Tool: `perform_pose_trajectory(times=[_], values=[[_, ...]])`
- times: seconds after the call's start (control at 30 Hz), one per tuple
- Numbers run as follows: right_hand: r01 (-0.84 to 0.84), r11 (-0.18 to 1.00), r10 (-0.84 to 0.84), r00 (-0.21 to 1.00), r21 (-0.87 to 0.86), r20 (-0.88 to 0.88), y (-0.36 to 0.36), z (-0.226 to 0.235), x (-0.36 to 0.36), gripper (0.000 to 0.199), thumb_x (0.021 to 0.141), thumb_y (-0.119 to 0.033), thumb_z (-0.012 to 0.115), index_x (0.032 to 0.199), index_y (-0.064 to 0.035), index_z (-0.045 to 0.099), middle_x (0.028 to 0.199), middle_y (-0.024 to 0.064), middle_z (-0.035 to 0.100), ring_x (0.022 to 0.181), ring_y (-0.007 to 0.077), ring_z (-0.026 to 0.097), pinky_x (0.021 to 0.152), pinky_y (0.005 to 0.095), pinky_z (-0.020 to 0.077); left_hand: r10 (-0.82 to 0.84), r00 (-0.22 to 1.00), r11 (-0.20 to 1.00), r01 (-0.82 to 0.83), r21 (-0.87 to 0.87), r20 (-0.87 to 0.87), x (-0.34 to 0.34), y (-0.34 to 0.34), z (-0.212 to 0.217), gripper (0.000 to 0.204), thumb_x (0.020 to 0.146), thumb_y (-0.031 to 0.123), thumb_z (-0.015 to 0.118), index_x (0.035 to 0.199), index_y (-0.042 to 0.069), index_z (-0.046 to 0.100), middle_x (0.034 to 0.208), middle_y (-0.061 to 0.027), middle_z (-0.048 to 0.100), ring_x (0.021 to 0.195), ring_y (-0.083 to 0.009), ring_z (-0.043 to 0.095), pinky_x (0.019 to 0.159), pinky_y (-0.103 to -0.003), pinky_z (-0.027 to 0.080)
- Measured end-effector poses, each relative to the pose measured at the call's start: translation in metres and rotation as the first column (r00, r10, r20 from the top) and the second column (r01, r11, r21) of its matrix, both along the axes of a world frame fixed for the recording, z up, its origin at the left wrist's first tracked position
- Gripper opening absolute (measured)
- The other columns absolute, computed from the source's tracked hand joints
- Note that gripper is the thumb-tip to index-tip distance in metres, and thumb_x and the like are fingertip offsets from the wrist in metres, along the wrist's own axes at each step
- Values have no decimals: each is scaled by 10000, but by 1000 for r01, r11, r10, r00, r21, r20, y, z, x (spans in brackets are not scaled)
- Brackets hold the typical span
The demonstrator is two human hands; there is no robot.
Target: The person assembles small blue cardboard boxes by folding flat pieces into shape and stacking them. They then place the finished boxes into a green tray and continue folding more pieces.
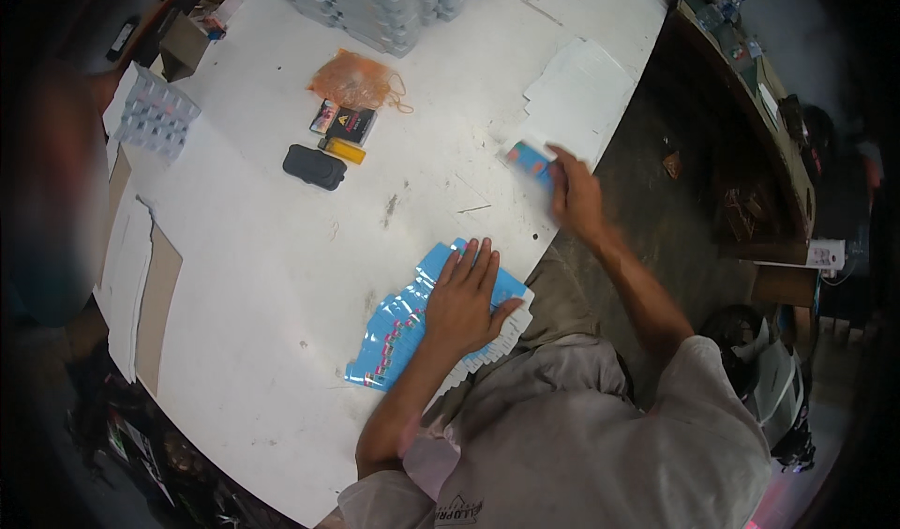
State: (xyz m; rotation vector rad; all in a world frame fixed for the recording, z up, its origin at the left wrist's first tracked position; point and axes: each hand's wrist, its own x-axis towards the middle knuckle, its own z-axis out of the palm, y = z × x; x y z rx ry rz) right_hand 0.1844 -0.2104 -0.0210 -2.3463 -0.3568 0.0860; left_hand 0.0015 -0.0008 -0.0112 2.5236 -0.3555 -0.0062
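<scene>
Sorting step in hand. Left hand (461, 302) lies flat, fingers spread, pinning the fanned stack of blue printed cards (403, 327) on the white counter (272, 276). Beyond that stack, right hand (574, 196), blurred, apparently pinches one blue card (527, 159). Next move calls for aligned placement.

The person wears a loose, light grey short-sleeved shirt (600, 445), filling the lower middle and lower right of the frame. Its fabric is creased, and the wide sleeves end above the elbows, leaving both forearms bare. Dark printed lettering sits on the shirt at the bottom edge of the frame. Both hands, the left hand (464, 299) and right hand (574, 196), are bare, without gloves.
</scene>
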Motion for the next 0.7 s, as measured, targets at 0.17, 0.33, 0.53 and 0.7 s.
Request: perform_pose_trajectory(times=[0.17, 0.33, 0.53, 0.7], values=[[-328, 909, 400, 859, -257, 319, 24, 13, -37, 386, 996, -145, 642, 1361, -18, 624, 982, 274, 670, 917, 425, 677, 809, 489, 537, 28, 999, 998, -30, -61, -35, -3, -2, -11, 567, 1045, 273, 546, 1507, -50, 478, 1616, -273, 410, 1532, -430, 352, 1233, -552, 312], [-470, 877, 449, 875, -97, -180, 29, 14, -81, 309, 996, -159, 636, 1261, -5, 678, 983, 245, 722, 911, 412, 715, 771, 451, 557, 71, 990, 991, -83, 101, 123, -7, -8, 0, 643, 928, 179, 578, 1540, 4, 479, 1657, -247, 368, 1560, -425, 309, 1249, -594, 269], [-222, 975, 212, 939, -7, -270, 30, 34, -37, 294, 1036, -248, 628, 1161, 7, 705, 917, 163, 751, 842, 313, 730, 720, 414, 565, 34, 995, 999, -36, 23, 90, -10, 0, -2, 791, 819, 134, 588, 1589, 39, 432, 1678, -245, 334, 1568, -418, 299, 1266, -610, 226], [-176, 909, 385, 702, 378, -599, 12, 36, -52, 296, 1068, -227, 599, 1179, 28, 700, 825, 83, 694, 789, 144, 654, 735, 357, 554, 68, 988, 998, -67, -18, 137, -8, -2, -1, 798, 800, 123, 603, 1564, -29, 431, 1668, -268, 333, 1564, -434, 296, 1268, -604, 230]])
